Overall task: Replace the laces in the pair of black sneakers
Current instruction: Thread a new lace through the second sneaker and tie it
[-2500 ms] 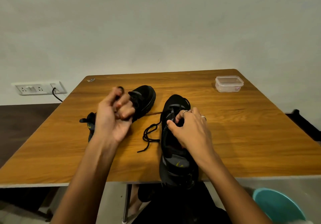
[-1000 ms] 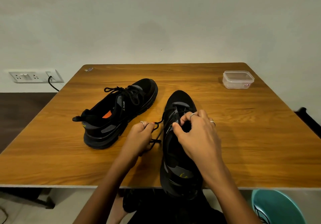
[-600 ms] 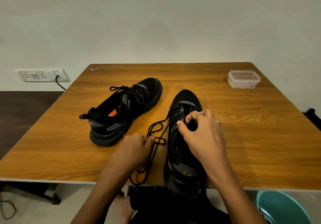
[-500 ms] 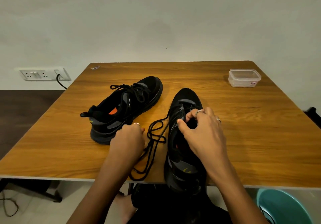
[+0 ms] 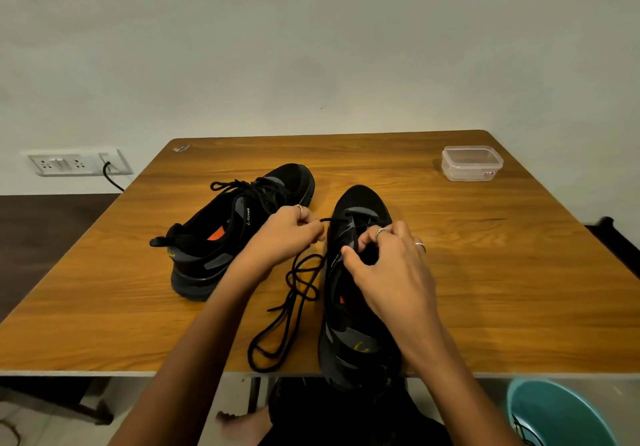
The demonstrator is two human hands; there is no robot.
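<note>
Left hand (image 5: 289, 234) pinches the black shoelace (image 5: 298, 293) just beside the near black sneaker (image 5: 356, 289), fingers curled on the strand where it runs taut toward the eyelets. Right hand (image 5: 388, 265) rests on that sneaker's tongue area, thumb and forefinger pinching at the lace holes. Slack lace lies in loose loops on the wooden counter (image 5: 485, 272) between the arms, reaching the front edge. A second black sneaker (image 5: 235, 231), laced, sits to the left, angled. One clear plastic lidded container (image 5: 471, 163) stands at the far right corner.
</note>
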